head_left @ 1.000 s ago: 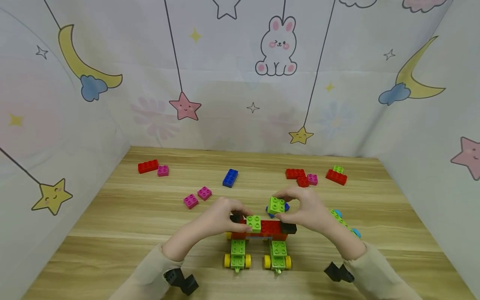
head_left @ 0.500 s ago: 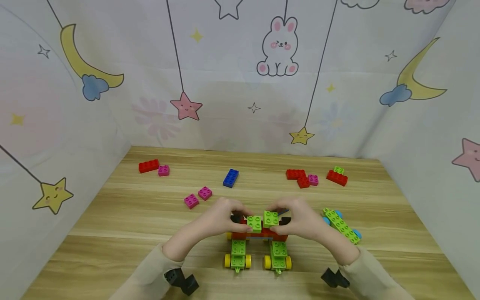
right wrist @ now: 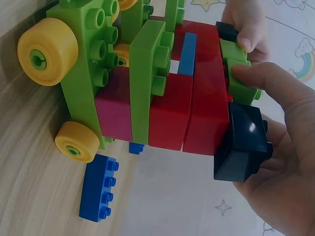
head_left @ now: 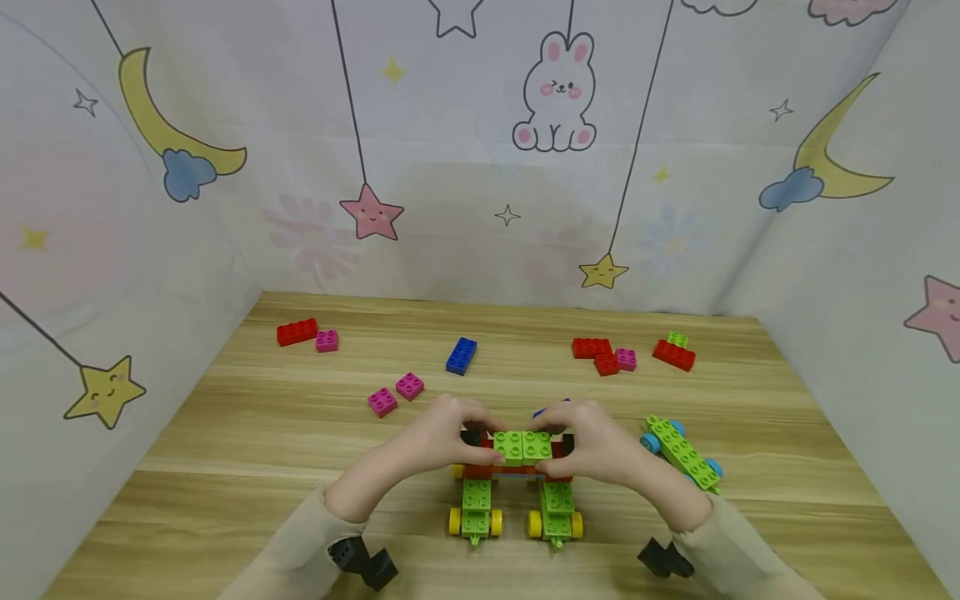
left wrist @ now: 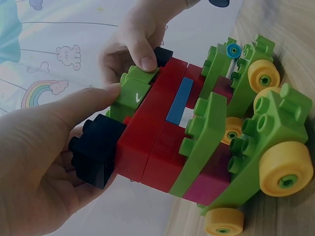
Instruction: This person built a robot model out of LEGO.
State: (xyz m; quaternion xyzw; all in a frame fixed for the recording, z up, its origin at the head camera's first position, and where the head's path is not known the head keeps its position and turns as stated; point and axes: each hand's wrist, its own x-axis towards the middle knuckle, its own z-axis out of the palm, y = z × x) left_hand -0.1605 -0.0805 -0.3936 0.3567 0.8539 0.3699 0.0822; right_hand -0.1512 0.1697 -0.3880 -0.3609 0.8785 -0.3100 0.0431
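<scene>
A block build with red bricks (left wrist: 152, 115) stands on two green wheeled bases (head_left: 476, 522) with yellow wheels. On its top, two lime-green square bricks lie side by side. My left hand (head_left: 438, 429) pinches the left green brick (head_left: 507, 448) between thumb and fingers. The right green brick (head_left: 536, 448) is pinched by my right hand (head_left: 603, 442). A black sloped brick (left wrist: 101, 147) sits at the left end of the top, beside the left palm. Another black sloped brick (right wrist: 241, 140) is at the right end. Magenta bricks (right wrist: 114, 105) show lower in the build, under green plates.
A green base with blue wheels (head_left: 682, 454) lies right of the build. Behind are a blue brick (head_left: 461, 356), pink bricks (head_left: 382, 402) and red bricks (head_left: 591, 348). Another blue brick (right wrist: 97, 189) lies close behind the build. A printed curtain (head_left: 450, 250) borders the table.
My right hand has moved left and down with its green brick, from above the build to flush beside the left green brick. The left hand has stayed in place.
</scene>
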